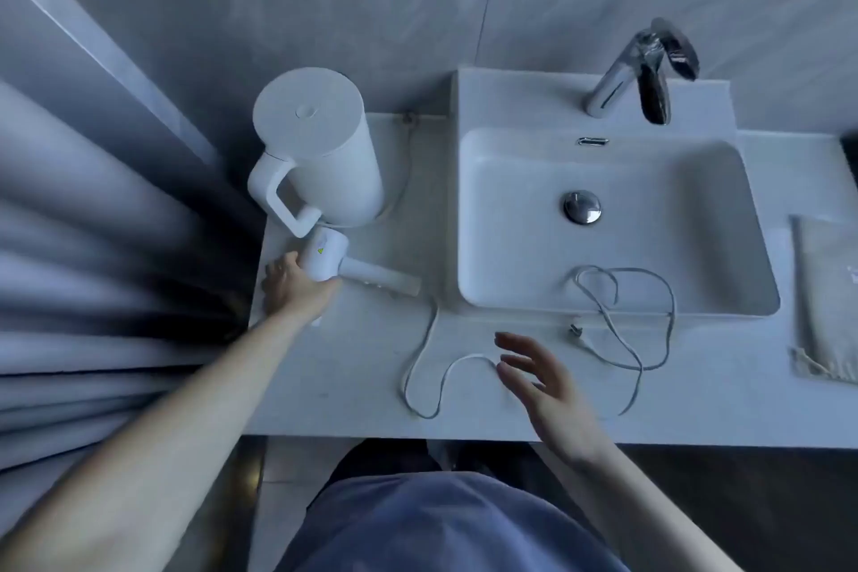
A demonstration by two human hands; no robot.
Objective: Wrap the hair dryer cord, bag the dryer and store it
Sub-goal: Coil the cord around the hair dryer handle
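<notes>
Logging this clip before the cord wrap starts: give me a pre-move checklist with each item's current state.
1. Left hand has a grip on the hair dryer: ok, closed on its head.
2. Right hand free to take the cord: ok, open, hovering above it.
3. Cord unplugged: ok, the plug lies on the counter.
4. Cord free of snags: not ok, one loop hangs into the sink.
5. Bag ready: cannot tell, it lies flat at the right edge, opening unseen.

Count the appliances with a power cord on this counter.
2. The kettle stands at the back left, beside the sink. The hair dryer lies just in front of it, gripped by the left hand. Others may sit out of view.
</notes>
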